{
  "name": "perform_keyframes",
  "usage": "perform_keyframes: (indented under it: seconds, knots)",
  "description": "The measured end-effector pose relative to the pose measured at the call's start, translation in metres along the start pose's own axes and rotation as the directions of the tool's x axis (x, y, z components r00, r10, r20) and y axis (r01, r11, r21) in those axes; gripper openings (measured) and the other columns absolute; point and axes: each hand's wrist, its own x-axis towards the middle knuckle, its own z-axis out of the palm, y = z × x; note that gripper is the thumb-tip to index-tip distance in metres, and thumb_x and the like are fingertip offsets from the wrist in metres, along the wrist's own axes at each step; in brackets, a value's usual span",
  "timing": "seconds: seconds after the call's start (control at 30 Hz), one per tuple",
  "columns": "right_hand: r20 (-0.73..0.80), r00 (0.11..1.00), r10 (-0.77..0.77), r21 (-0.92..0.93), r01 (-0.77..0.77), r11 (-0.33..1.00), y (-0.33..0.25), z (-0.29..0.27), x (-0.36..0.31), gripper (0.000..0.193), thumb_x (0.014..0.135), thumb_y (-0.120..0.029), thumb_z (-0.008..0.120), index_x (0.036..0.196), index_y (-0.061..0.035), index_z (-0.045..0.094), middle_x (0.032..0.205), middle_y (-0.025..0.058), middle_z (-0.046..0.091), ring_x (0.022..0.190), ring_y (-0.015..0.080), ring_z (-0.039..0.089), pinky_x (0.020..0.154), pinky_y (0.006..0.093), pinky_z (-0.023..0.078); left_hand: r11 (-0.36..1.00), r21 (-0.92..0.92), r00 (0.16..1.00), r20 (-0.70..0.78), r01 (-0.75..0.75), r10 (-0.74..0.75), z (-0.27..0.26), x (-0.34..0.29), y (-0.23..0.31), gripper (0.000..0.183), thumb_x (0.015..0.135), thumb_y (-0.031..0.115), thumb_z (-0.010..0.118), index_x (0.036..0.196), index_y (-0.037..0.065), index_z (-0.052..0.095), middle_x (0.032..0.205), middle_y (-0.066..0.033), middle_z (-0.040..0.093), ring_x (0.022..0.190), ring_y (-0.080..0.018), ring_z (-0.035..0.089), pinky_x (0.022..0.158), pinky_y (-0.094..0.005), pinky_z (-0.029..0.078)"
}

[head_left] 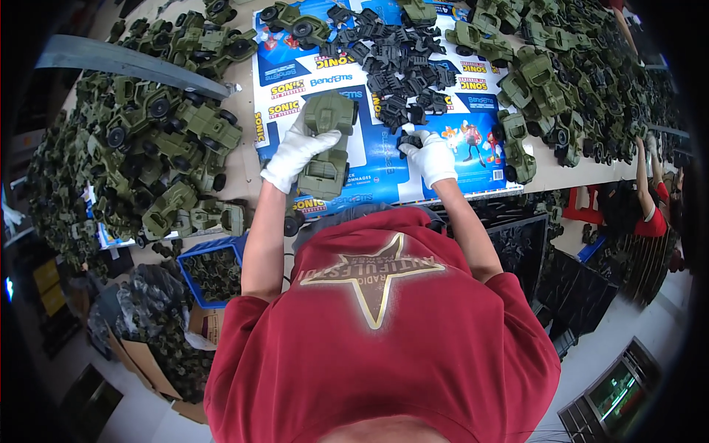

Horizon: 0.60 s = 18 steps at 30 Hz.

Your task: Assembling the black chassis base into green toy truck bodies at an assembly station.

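In a white glove, my left hand [292,153] grips an olive-green toy military truck [329,114] above a printed cardboard sheet [362,193]. The truck's long body points away from me, and black wheels show along its side. My right hand [430,156], gloved too, is closed on a small black plastic part [408,142] at its fingertips, just right of the truck. Beyond that hand lies a heap of loose black plastic parts [399,66] on the sheet. The fingers partly cover the small part, so its exact shape is hidden.
Piles of green toy vehicles stand left [159,125] and right [539,88] on the table. A grey metal bar [133,63] crosses the left pile. Below are a blue bin [193,284], an open carton [140,362] and dark crates [576,292]. Another person's arm [644,181] is at far right.
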Motion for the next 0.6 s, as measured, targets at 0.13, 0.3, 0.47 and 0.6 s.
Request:
perform_keyframes:
  seconds: [0.13, 0.3, 0.47, 0.6]
  knots:
    - [-0.212, 0.874, -0.438, -0.244, 0.387, 0.889, 0.012, -0.010, -0.017, 0.070, 0.072, -0.035, 0.080, 0.132, -0.0093, 0.054, 0.125, 0.0160, 0.059, 0.109, 0.0360, 0.059, 0.095, 0.0458, 0.046, 0.923, -0.334, 0.982, 0.092, 0.189, -0.168, 0.009, -0.023, -0.009, 0.061, 0.088, 0.008, 0.069, 0.143, 0.010, 0.043, 0.122, -0.0068, 0.063, 0.105, -0.0161, 0.064, 0.089, -0.0338, 0.056]
    - [-0.042, 0.886, -0.463, -0.376, 0.415, 0.828, 0.031, 0.002, -0.011, 0.059, 0.081, -0.025, 0.074, 0.135, -0.0117, 0.054, 0.123, 0.0141, 0.062, 0.113, 0.0299, 0.060, 0.098, 0.0411, 0.045, 0.989, -0.101, 0.990, 0.105, 0.109, -0.098, 0.019, -0.029, -0.014, 0.062, 0.090, 0.019, 0.070, 0.143, 0.004, 0.042, 0.123, -0.0097, 0.063, 0.104, -0.0186, 0.065, 0.091, -0.0347, 0.054]
    - [0.010, 0.941, -0.338, 0.635, 0.255, 0.729, -0.024, -0.040, -0.032, 0.057, 0.094, -0.022, 0.064, 0.146, -0.0079, 0.044, 0.121, 0.0054, 0.064, 0.116, 0.0149, 0.055, 0.103, 0.0317, 0.039, 0.984, -0.015, 0.967, 0.193, 0.175, -0.169, 0.035, -0.040, 0.007, 0.060, 0.088, 0.016, 0.071, 0.140, -0.001, 0.047, 0.125, -0.0070, 0.062, 0.105, -0.0136, 0.061, 0.093, -0.0304, 0.050]
    - [0.155, 0.823, -0.547, 0.882, 0.135, 0.452, -0.039, -0.050, -0.036, 0.050, 0.101, -0.024, 0.053, 0.142, 0.0017, 0.045, 0.137, 0.0110, 0.054, 0.127, 0.0177, 0.049, 0.108, 0.0301, 0.037, 0.977, -0.026, 0.951, 0.236, 0.212, -0.200, 0.055, -0.045, 0.021, 0.053, 0.087, 0.011, 0.072, 0.135, 0.002, 0.053, 0.119, -0.0050, 0.064, 0.102, -0.0110, 0.061, 0.090, -0.0264, 0.051]
